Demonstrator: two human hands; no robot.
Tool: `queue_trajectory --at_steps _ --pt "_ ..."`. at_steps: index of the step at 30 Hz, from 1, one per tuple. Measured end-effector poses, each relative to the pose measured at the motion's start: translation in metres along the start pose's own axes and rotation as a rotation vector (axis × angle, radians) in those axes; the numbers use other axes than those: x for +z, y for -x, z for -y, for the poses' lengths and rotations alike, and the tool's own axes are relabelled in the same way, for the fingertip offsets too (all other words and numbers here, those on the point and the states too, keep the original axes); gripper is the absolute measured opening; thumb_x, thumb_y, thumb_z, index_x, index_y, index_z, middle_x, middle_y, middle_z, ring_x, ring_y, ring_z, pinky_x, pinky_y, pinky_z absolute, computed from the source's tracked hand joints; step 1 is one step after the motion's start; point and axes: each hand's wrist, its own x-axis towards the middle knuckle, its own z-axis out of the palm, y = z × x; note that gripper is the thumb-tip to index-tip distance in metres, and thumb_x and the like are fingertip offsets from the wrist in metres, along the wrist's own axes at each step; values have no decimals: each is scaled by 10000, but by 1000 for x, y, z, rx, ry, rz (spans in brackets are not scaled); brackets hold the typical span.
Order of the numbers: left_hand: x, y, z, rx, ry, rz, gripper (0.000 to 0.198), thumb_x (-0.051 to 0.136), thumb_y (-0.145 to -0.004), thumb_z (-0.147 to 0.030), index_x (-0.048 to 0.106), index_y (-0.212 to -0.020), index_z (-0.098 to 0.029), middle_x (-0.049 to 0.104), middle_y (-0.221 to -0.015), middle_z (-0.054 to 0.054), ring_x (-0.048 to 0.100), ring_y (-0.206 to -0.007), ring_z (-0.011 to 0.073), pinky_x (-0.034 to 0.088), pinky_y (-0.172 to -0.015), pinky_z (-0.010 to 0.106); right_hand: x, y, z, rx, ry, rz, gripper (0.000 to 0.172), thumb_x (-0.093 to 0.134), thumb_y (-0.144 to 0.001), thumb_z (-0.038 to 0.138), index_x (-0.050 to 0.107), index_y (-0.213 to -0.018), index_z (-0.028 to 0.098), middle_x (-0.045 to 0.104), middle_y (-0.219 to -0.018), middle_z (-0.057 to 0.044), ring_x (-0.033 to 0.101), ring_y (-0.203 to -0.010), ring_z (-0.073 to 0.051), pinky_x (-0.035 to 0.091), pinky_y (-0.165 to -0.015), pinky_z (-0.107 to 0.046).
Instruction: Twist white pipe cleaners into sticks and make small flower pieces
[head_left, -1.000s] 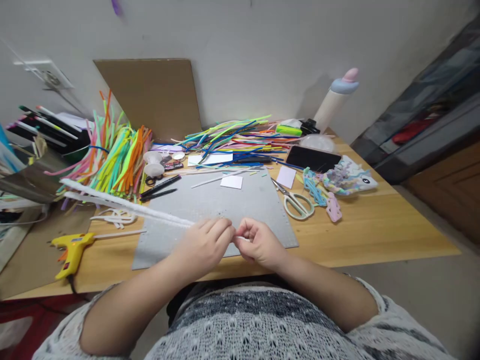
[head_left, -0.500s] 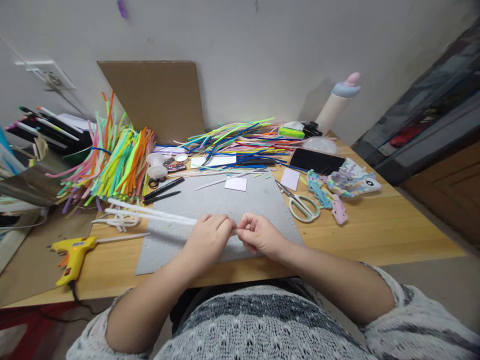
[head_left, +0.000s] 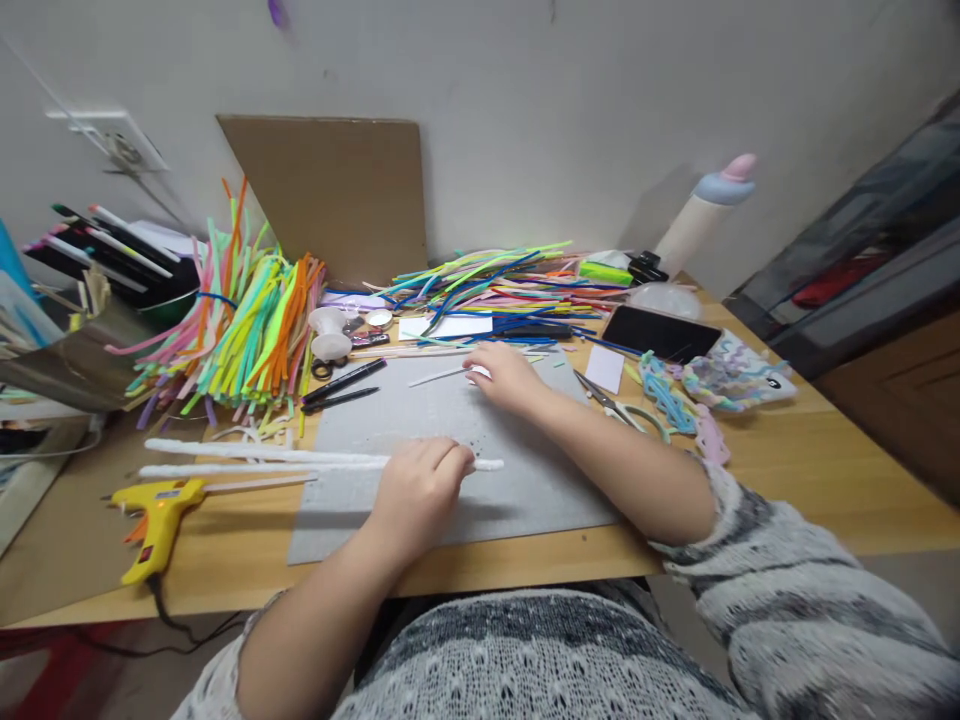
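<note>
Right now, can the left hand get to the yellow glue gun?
Probably yes: the yellow plastic glue gun lies left of the left hand, nothing tall between, though its fingers hold white fuzzy pipe cleaners.

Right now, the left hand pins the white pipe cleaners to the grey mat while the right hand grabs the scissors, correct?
Not quite. In the head view the right hand is on a small white card at the far edge of the grey mat; the scissors lie untouched beside its forearm. The left hand does pin the white pipe cleaners.
</note>
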Motion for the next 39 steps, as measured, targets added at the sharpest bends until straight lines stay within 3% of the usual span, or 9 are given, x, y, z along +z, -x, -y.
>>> queue_trajectory --at_steps 3,6,9,12,19,23,27,33,39 --pt "2 0 1 2 13 -5 89 509 -855 -172 578 -802 -155 633 -741 31 565 -682 159 387 -607 280 22 -24 -3 0 171 65 262 547 -827 259 589 -1079 201 561 -1157 -103 443 -1051 -250 273 -825 -373" --pt "1 0 2 3 19 -29 85 513 -854 -167 581 -805 -156 639 -741 29 570 -688 158 386 -611 280 37 -38 1 -16 209 124 150 513 -841 228 625 -928 179 596 -1056 -102 452 -1015 -255 257 -805 -375" --pt "-3 0 3 -9 34 -82 76 515 -845 -143 585 -817 -153 649 -755 33 575 -699 160 386 -615 282 33 -40 12 -68 216 142 182 419 -865 141 600 -857 160 610 -979 -92 473 -971 -222 257 -813 -357" --pt "-9 2 5 -22 60 -174 65 529 -830 -125 587 -834 -155 659 -779 37 573 -704 158 395 -621 284 8 -28 33 -122 204 114 224 355 -876 107 548 -976 157 610 -974 -84 512 -876 -182 302 -746 -302" --pt "-33 2 4 -79 151 -292 74 563 -808 -127 589 -870 -158 666 -804 55 586 -752 160 447 -672 291 -77 54 76 -274 -38 -293 195 430 -904 257 609 -975 223 628 -820 -23 562 -743 -131 388 -677 -253" --pt "-62 -12 -2 -259 340 -144 60 535 -831 -165 592 -837 -147 625 -733 30 548 -656 114 439 -584 223 -94 92 83 -336 -79 -308 113 557 -838 233 636 -917 251 539 -624 13 500 -586 -104 372 -559 -239" --pt "-81 -35 -5 -381 526 114 149 540 -817 -261 625 -791 -141 583 -619 -8 477 -531 89 369 -474 191 -87 106 90 -360 -99 -344 127 530 -846 194 624 -925 224 620 -764 -31 556 -712 -132 435 -643 -260" --pt "-79 -58 -11 -568 710 431 210 548 -767 -322 621 -751 -125 524 -557 -22 405 -489 81 296 -436 187 -78 110 88 -313 -112 -317 172 508 -865 222 650 -961 221 613 -760 -25 545 -699 -119 405 -620 -244" --pt "-72 -59 -22 -623 828 543 206 550 -750 -341 603 -728 -143 491 -545 -23 356 -456 78 270 -411 196 -79 113 81 -249 -25 -318 164 530 -849 280 678 -832 212 563 -700 -13 488 -650 -113 354 -605 -245"
